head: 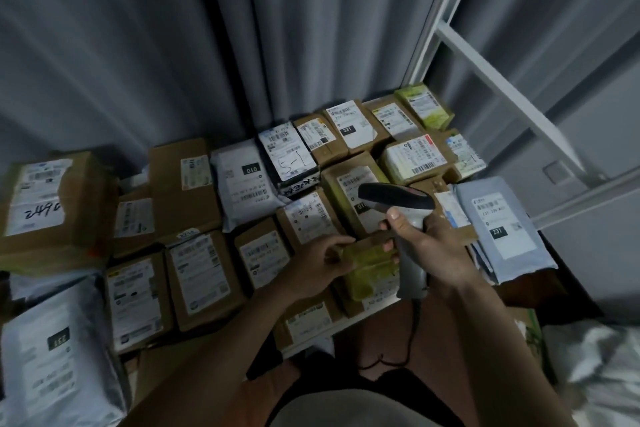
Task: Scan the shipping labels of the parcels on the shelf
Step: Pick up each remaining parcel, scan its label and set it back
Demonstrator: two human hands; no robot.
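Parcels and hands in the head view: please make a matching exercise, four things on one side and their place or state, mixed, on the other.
Things
1. scanner
2. left hand
3. green box
4. grey bag marked 231

Places or states
A. far right corner of the shelf
B. in the right hand
C. right edge, beside the scanner
D. holds a taped yellowish parcel

Pairs: 1-B, 2-D, 3-A, 4-C

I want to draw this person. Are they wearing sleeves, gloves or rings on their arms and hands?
No. Both forearms are bare as far as the picture shows, with no sleeves in view. The left hand and right hand have no gloves. No rings, watch or bracelet show, though the picture is dim.
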